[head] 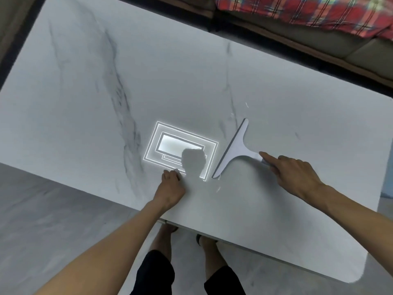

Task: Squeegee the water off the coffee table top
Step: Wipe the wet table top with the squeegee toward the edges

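A white T-shaped squeegee [235, 149] lies blade-down on the white marble coffee table top [170, 71], its blade slanting from upper right to lower left. My right hand [295, 173] grips the squeegee's handle end, index finger stretched along it. My left hand [171, 186] rests on the table near the front edge, fingers curled under, holding nothing. A few small water streaks [246, 104] glint beyond the blade's far end, and more streaks [218, 189] glint near its near end.
A bright reflection of a ceiling lamp [180, 147] shines on the table left of the squeegee. A sofa with a red plaid blanket [297, 11] runs along the table's far side. My legs [187, 262] stand at the front edge on grey floor [42, 209].
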`<action>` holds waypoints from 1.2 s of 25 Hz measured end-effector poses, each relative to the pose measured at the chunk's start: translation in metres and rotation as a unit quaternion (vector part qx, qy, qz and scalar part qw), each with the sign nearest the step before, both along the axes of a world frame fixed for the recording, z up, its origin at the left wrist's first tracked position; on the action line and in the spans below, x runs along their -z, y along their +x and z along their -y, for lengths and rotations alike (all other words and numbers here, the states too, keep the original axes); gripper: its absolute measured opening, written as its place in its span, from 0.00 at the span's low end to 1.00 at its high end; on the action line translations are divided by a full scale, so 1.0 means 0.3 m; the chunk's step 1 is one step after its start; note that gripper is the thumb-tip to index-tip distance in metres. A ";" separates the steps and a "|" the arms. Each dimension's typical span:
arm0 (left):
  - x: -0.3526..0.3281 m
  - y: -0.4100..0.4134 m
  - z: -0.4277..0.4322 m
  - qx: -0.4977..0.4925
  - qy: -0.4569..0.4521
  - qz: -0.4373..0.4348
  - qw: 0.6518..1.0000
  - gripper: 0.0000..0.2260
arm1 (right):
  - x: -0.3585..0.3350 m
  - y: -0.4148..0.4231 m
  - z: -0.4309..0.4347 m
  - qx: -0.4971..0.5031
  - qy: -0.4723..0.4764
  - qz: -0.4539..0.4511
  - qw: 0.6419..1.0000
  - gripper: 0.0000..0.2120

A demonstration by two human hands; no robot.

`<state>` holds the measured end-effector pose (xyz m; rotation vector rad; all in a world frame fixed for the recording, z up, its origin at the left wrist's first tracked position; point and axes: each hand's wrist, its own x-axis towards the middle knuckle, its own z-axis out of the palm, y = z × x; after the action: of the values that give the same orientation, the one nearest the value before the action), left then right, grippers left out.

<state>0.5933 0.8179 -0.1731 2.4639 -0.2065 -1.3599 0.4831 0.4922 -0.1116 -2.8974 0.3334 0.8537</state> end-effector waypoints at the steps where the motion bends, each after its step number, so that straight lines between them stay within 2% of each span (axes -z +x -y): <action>1: 0.002 -0.023 0.006 0.006 0.000 -0.001 1.000 0.16 | -0.010 -0.027 0.025 0.003 -0.003 -0.007 1.000 0.22; 4: -0.009 -0.079 0.022 -0.030 -0.010 -0.004 1.000 0.11 | -0.046 -0.106 0.081 0.005 -0.011 -0.002 1.000 0.22; 7: -0.024 -0.107 0.007 -0.072 -0.004 0.018 0.997 0.08 | -0.077 -0.146 0.096 0.015 0.021 0.068 0.997 0.21; 12: -0.054 -0.119 -0.054 -0.094 0.002 0.049 0.994 0.11 | -0.105 -0.153 0.017 0.017 0.046 0.075 0.996 0.19; 16: -0.066 -0.143 -0.132 -0.127 -0.002 0.050 0.991 0.10 | -0.069 -0.159 -0.193 -0.076 0.101 0.064 0.990 0.23; 19: -0.065 -0.184 -0.226 -0.161 0.007 0.061 0.985 0.10 | 0.011 -0.170 -0.443 -0.160 0.176 0.026 0.971 0.20; 21: -0.056 -0.221 -0.281 -0.170 0.007 0.068 0.983 0.10 | 0.070 -0.180 -0.588 -0.207 0.179 0.023 0.962 0.20; 25: -0.018 -0.299 -0.277 -0.124 -0.008 0.073 0.990 0.10 | 0.148 -0.208 -0.675 -0.231 0.146 0.072 0.959 0.19; 30: 0.028 -0.386 -0.119 -0.051 -0.022 0.079 0.995 0.08 | 0.144 -0.329 -0.462 -0.210 0.088 0.114 0.967 0.18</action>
<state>0.4775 0.8535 -0.1815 2.5081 -0.1429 -1.1091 0.3845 0.6309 -0.1549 -2.8931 -0.3716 0.5453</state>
